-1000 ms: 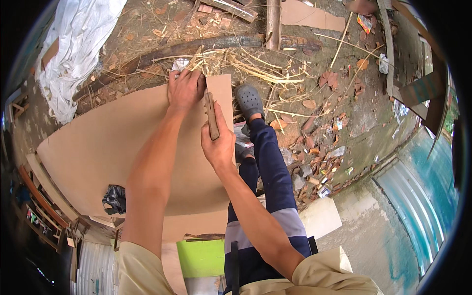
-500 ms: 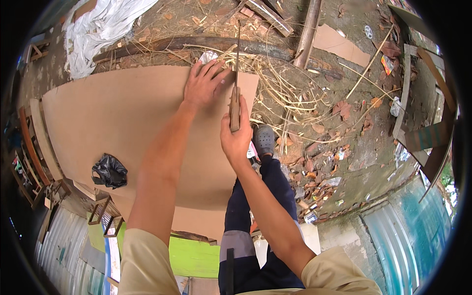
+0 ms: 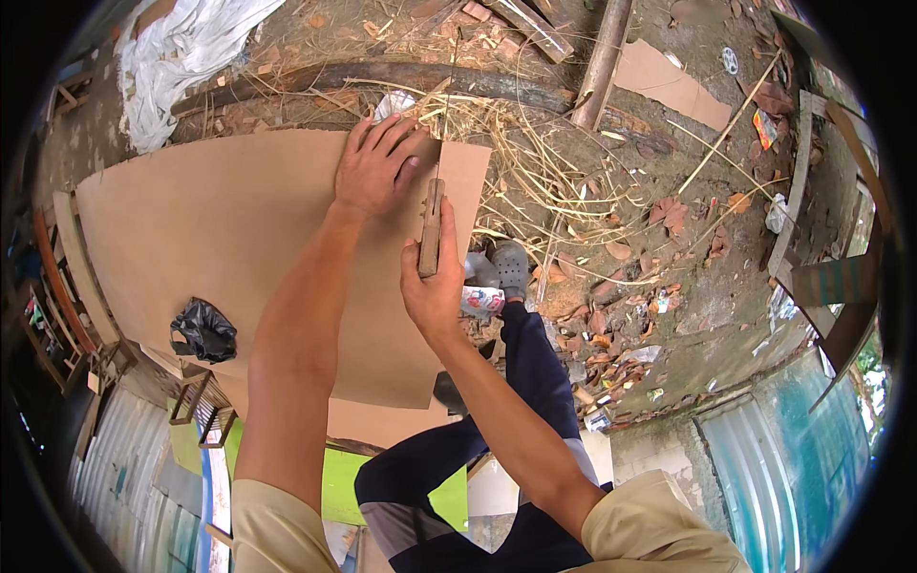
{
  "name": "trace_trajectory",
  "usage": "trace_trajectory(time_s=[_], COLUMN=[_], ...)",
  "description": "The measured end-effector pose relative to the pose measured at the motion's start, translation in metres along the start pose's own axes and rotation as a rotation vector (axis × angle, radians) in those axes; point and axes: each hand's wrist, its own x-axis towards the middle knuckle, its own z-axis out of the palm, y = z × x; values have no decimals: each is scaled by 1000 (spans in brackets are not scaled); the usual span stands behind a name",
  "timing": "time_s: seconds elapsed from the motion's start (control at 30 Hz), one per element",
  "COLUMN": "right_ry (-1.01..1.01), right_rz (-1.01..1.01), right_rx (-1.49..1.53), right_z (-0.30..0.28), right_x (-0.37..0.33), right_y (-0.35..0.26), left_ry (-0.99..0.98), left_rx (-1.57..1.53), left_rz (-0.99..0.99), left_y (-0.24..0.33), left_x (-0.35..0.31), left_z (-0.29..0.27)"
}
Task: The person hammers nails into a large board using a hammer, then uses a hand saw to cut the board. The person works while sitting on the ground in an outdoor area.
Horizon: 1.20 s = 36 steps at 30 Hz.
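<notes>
My right hand (image 3: 435, 298) grips the wooden handle of a handsaw (image 3: 432, 229). Its thin blade points away from me and runs over the far right part of a large, thin brown board (image 3: 210, 220), along a line near the right edge. The blade's tip is hard to make out against the straw. Pressed on the board left of the blade, my left hand (image 3: 375, 170) lies with fingers spread, holding nothing. A crumpled black plastic bag (image 3: 204, 330) rests on the board's left part.
A dark wooden beam (image 3: 382, 78) crosses the ground past the board. Straw strips (image 3: 549, 177) and dry leaves litter the right side. A white sheet (image 3: 181, 67) lies far left. My shoe (image 3: 511, 267) stands beside the board, next to a corrugated metal panel (image 3: 755, 458) farther right.
The saw and my right hand have shifted left and slightly toward me. My left hand has slid a little left. One of my legs has bent, its knee swinging out to the left.
</notes>
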Motion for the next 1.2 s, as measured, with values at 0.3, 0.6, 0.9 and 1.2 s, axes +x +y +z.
trace_trajectory(time_s=[0.3,0.6,0.9,1.2], right_ry=[24,190,236,296], right_rz=[-6,-161,-47,-117], right_rx=[9,28,52,-50], right_z=[-1,7,12,21], right_x=[0,6,6,3], right_y=[-4,10,11,17], left_ry=[20,60,64,-3], left_rx=[-6,-66,-127,-37], left_rz=[41,45,37,33], left_y=[0,-3,-4,-3], left_x=[2,3,6,10], left_z=[-2,-4,5,9])
